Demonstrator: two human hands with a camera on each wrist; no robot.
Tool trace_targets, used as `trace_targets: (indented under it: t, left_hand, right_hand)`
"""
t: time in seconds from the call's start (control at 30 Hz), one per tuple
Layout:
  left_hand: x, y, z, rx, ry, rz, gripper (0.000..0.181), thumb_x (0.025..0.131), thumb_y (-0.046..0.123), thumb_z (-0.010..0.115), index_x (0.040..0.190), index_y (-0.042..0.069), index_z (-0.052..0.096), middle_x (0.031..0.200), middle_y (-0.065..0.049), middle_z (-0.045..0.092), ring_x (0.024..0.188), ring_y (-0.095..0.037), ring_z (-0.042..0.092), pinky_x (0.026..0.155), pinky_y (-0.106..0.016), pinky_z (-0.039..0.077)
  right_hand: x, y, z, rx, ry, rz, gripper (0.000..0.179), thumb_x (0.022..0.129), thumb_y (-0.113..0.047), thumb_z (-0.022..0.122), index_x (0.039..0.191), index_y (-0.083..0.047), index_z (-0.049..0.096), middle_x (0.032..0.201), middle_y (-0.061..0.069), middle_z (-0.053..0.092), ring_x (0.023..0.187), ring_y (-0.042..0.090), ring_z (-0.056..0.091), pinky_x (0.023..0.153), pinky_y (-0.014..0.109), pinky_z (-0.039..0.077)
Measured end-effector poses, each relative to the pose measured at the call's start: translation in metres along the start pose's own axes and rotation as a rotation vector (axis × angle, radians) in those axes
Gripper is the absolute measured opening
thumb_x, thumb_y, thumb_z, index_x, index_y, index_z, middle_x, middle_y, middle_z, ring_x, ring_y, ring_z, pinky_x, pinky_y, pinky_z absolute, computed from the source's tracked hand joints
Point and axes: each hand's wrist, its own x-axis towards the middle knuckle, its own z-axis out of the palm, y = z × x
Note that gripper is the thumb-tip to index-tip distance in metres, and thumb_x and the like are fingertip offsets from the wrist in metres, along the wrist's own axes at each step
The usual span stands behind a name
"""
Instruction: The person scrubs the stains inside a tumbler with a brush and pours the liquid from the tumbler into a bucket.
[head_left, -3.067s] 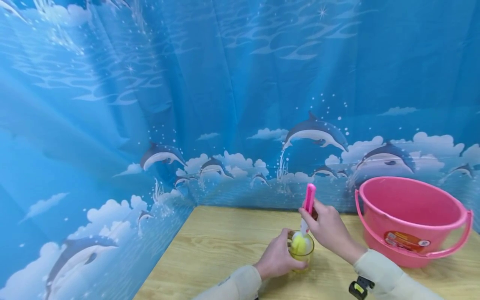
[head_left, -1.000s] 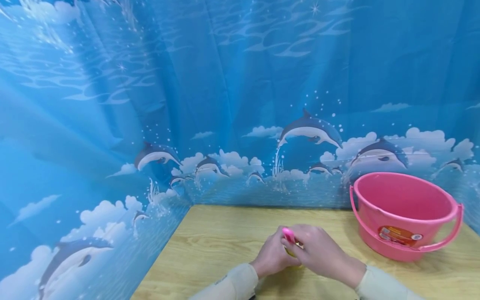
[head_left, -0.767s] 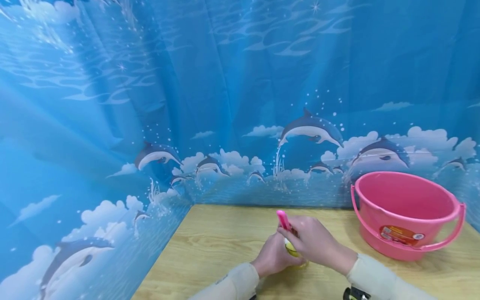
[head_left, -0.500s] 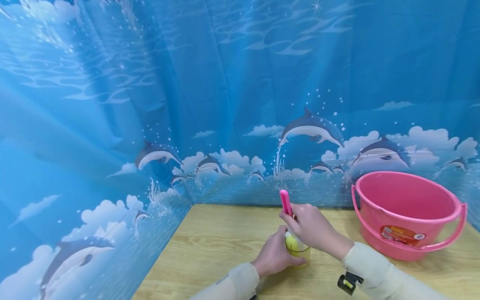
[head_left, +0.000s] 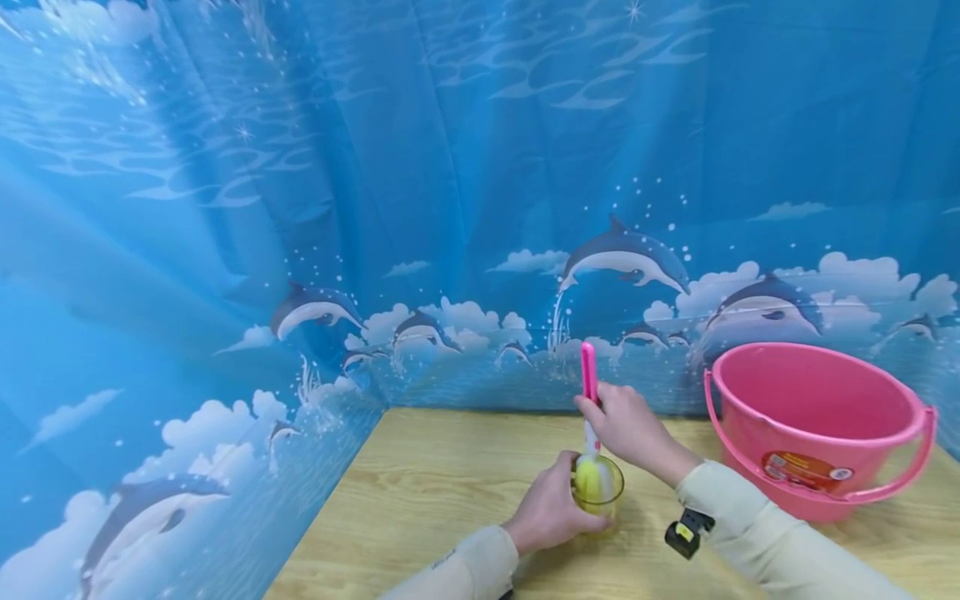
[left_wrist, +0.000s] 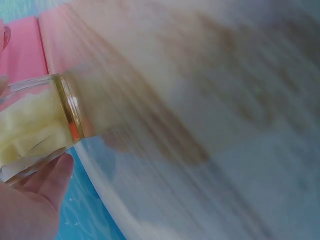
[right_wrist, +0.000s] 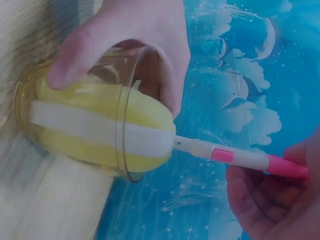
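In the head view my left hand (head_left: 551,510) grips an amber-tinted drinking glass (head_left: 617,487) low over the wooden table. A sponge bottle brush (head_left: 588,371) stands in it, its pink-and-white handle nearly upright. My right hand (head_left: 633,425) holds that handle above the rim. The right wrist view shows the brush's yellow-and-white sponge head (right_wrist: 80,122) filling the glass, with a little of it sticking out past the rim. There the left thumb (right_wrist: 62,72) lies along the glass wall. The left wrist view shows the glass base (left_wrist: 70,107) close to the wood, the sponge inside.
A pink bucket (head_left: 806,458) with its handle hanging down stands at the right on the wooden table (head_left: 420,483). Behind and to the left hangs a blue curtain (head_left: 465,208) printed with dolphins, meeting the table's back and left edges.
The brush handle has swung from leaning low towards me to nearly upright. My right hand has risen off the glass mouth and moved back, uncovering the rim. My left hand keeps its grip.
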Motion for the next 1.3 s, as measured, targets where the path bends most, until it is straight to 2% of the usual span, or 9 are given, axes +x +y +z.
trace_targets:
  t: [0.17, 0.53, 0.63, 0.83, 0.97, 1.1, 1.23, 1.3]
  left_hand:
    - [-0.001, 0.001, 0.0, -0.01, 0.009, 0.001, 0.082, 0.064, 0.039, 0.094, 0.131, 0.023, 0.05, 0.119, 0.011, 0.062, 0.099, -0.003, 0.062, 0.084, -0.022, 0.053]
    - [-0.002, 0.002, 0.001, -0.02, 0.014, -0.033, 0.085, 0.062, 0.035, 0.095, 0.133, 0.022, 0.049, 0.12, 0.011, 0.06, 0.102, -0.004, 0.062, 0.087, -0.026, 0.055]
    - [-0.001, 0.003, 0.002, 0.0, 0.011, -0.051, 0.087, 0.063, 0.036, 0.095, 0.134, 0.021, 0.049, 0.122, 0.011, 0.061, 0.103, -0.005, 0.062, 0.088, -0.027, 0.055]
    - [0.0, 0.003, 0.003, 0.022, 0.01, -0.078, 0.09, 0.062, 0.04, 0.095, 0.137, 0.022, 0.047, 0.124, 0.011, 0.061, 0.105, -0.006, 0.061, 0.091, -0.03, 0.055]
    - [-0.001, 0.004, 0.003, 0.032, 0.012, -0.076, 0.091, 0.062, 0.041, 0.095, 0.137, 0.022, 0.047, 0.126, 0.011, 0.061, 0.106, -0.007, 0.061, 0.091, -0.031, 0.055]
    - [-0.001, 0.005, 0.003, 0.05, 0.016, -0.072, 0.092, 0.061, 0.043, 0.095, 0.137, 0.022, 0.048, 0.127, 0.011, 0.061, 0.108, -0.008, 0.061, 0.092, -0.033, 0.055]
    - [-0.002, 0.007, 0.003, 0.052, 0.019, -0.07, 0.092, 0.062, 0.042, 0.095, 0.138, 0.021, 0.048, 0.128, 0.01, 0.061, 0.11, -0.01, 0.062, 0.093, -0.034, 0.055]
    - [-0.002, 0.008, 0.003, 0.054, 0.02, -0.064, 0.091, 0.063, 0.041, 0.095, 0.138, 0.02, 0.048, 0.129, 0.009, 0.061, 0.111, -0.012, 0.062, 0.093, -0.035, 0.055]
  right_hand:
    - [-0.003, 0.007, -0.006, 0.015, 0.026, 0.071, 0.032, 0.105, -0.028, 0.051, 0.081, -0.008, 0.056, 0.058, 0.001, 0.046, 0.045, 0.013, 0.036, 0.039, 0.02, 0.03]
    - [-0.021, 0.015, -0.015, 0.096, 0.077, 0.154, 0.034, 0.105, -0.032, 0.051, 0.084, -0.005, 0.059, 0.06, 0.003, 0.051, 0.048, 0.012, 0.037, 0.04, 0.023, 0.032]
    - [-0.029, 0.017, -0.016, 0.128, 0.093, 0.171, 0.036, 0.105, -0.034, 0.051, 0.086, -0.004, 0.06, 0.061, 0.004, 0.051, 0.049, 0.013, 0.038, 0.04, 0.024, 0.033]
    - [-0.047, 0.021, -0.013, 0.148, 0.178, 0.166, 0.042, 0.105, -0.041, 0.05, 0.088, -0.005, 0.066, 0.061, 0.003, 0.053, 0.049, 0.011, 0.04, 0.041, 0.025, 0.036]
    - [-0.061, 0.024, -0.008, 0.147, 0.24, 0.106, 0.04, 0.105, -0.038, 0.051, 0.091, -0.006, 0.069, 0.059, 0.001, 0.052, 0.045, 0.008, 0.037, 0.038, 0.024, 0.034]
    - [-0.075, 0.027, 0.002, 0.104, 0.347, -0.034, 0.027, 0.104, -0.027, 0.056, 0.094, -0.008, 0.072, 0.058, -0.005, 0.052, 0.044, 0.003, 0.034, 0.038, 0.024, 0.033]
    - [-0.087, 0.028, 0.012, 0.06, 0.45, -0.208, 0.007, 0.098, -0.009, 0.064, 0.096, -0.009, 0.071, 0.07, -0.004, 0.065, 0.053, -0.001, 0.046, 0.043, 0.022, 0.039]
    - [-0.091, 0.027, 0.017, 0.03, 0.478, -0.282, 0.009, 0.094, -0.003, 0.067, 0.096, -0.011, 0.07, 0.079, -0.004, 0.07, 0.062, -0.001, 0.054, 0.05, 0.02, 0.044]
